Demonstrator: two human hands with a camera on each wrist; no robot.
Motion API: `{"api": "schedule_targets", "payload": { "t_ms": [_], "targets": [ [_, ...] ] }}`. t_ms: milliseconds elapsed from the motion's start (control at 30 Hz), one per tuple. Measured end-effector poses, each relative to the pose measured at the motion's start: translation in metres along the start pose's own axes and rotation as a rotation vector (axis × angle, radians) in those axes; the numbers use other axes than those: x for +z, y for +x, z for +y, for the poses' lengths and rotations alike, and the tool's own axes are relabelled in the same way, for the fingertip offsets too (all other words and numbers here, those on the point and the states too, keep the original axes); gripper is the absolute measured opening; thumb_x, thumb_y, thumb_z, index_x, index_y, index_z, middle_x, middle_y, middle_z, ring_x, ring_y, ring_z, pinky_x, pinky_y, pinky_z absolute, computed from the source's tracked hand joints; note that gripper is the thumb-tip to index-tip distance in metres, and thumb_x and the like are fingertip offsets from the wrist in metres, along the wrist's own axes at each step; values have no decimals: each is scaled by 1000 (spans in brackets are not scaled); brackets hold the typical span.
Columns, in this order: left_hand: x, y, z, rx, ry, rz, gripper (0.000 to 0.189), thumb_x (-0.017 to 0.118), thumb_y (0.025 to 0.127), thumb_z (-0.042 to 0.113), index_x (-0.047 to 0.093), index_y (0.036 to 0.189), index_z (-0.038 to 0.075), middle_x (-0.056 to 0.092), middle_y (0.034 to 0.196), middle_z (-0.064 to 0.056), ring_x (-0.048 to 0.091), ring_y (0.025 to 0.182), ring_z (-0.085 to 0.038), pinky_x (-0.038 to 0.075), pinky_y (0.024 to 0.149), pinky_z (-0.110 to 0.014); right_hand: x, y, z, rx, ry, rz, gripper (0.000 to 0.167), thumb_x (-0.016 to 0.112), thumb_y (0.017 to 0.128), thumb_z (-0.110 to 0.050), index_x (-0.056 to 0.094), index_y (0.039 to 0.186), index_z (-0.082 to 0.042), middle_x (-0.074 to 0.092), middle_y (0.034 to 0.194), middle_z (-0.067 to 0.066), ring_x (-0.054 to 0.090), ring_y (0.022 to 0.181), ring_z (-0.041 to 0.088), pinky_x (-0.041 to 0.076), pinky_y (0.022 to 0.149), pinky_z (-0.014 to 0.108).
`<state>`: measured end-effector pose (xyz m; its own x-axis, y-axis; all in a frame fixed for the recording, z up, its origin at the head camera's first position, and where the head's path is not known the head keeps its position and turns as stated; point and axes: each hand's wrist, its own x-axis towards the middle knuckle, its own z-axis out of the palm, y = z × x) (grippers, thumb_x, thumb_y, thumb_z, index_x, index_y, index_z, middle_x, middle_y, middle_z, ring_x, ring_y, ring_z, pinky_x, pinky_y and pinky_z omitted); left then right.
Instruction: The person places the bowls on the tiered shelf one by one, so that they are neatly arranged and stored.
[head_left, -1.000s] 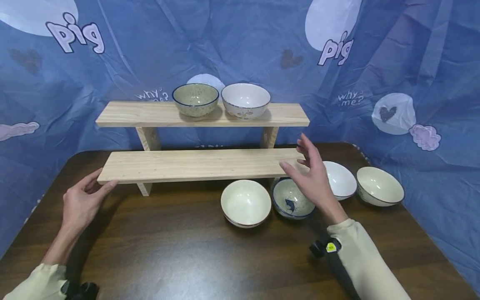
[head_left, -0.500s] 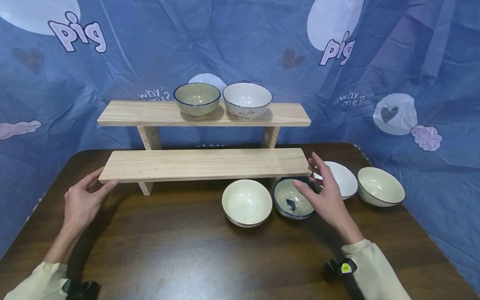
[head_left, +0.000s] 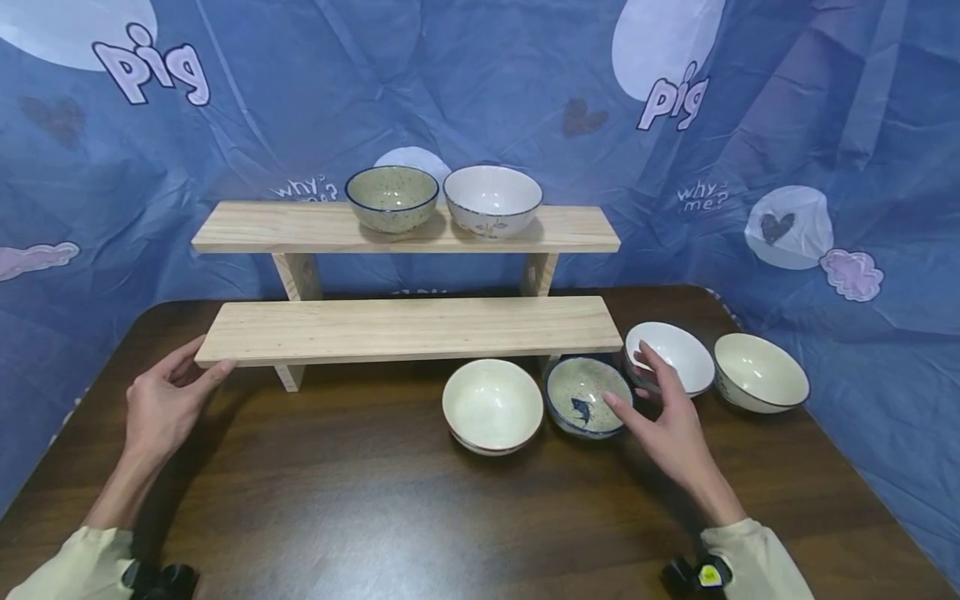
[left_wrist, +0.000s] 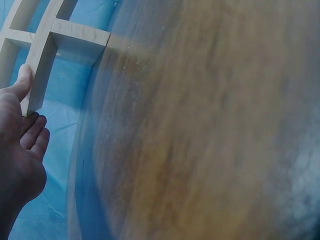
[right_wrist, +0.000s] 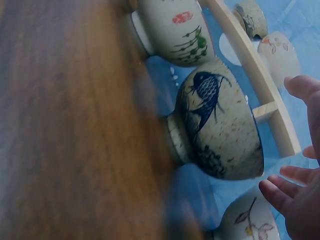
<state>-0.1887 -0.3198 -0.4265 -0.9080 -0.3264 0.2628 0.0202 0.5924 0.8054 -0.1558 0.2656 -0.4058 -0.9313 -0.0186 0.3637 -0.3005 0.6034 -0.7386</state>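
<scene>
My left hand [head_left: 163,407] holds the left end of the lower board of a two-tier wooden shelf [head_left: 412,329]. In the left wrist view its thumb lies on one face of the board [left_wrist: 41,75] and the fingers are at the other side. My right hand [head_left: 672,429] hovers by the speckled bowl with a blue fish [head_left: 581,385], thumb and fingers spread either side of its right rim. The right wrist view has this fish bowl [right_wrist: 220,125] close to the fingertips; contact cannot be told. Just behind the right fingers stands a white bowl [head_left: 682,354].
On the upper board sit a green speckled bowl [head_left: 392,200] and a white bowl with a leaf pattern [head_left: 492,202]. A cream bowl [head_left: 492,407] stands left of the fish bowl; another cream bowl [head_left: 761,373] is at far right. Blue cloth [head_left: 480,83] hangs behind the brown table [head_left: 360,500].
My right hand has come down from the lower board's right end, toward me and slightly right, to the fish bowl. The left hand has stayed at the board's end.
</scene>
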Motion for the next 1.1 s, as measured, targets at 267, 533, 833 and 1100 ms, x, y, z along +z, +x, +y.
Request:
{"api": "schedule_targets", "payload": {
  "t_ms": [267,533,833,1100],
  "targets": [
    [0,0,0,-18,10,-4,66,78,95,34,56,148,2,55,143,-26,56,127,-11,41,78,-1,1,-8,9,48,-17,-33,82,78,95,-16,30,160,-2,44,152,25,50,134,42,47,100,51],
    [1,1,-1,-18,-4,-5,66,78,95,33,56,148,1,54,144,-26,56,126,-10,42,79,-2,5,-13,12,94,-56,-112,92,79,94,-25,23,163,-2,36,157,29,45,135,45,45,102,59],
    [1,1,-1,-14,-12,-8,66,78,95,32,55,148,1,54,143,-27,57,123,-5,42,78,-2,9,-18,15,145,-62,-168,104,83,90,-32,17,166,-8,21,167,25,28,149,45,42,107,59],
    [0,1,-2,-4,-16,-4,65,78,95,32,56,147,0,55,141,-29,57,113,6,42,76,-2,15,-20,16,172,-64,-209,115,85,87,-41,9,167,-8,13,170,23,20,152,44,29,115,60]
  ]
}}
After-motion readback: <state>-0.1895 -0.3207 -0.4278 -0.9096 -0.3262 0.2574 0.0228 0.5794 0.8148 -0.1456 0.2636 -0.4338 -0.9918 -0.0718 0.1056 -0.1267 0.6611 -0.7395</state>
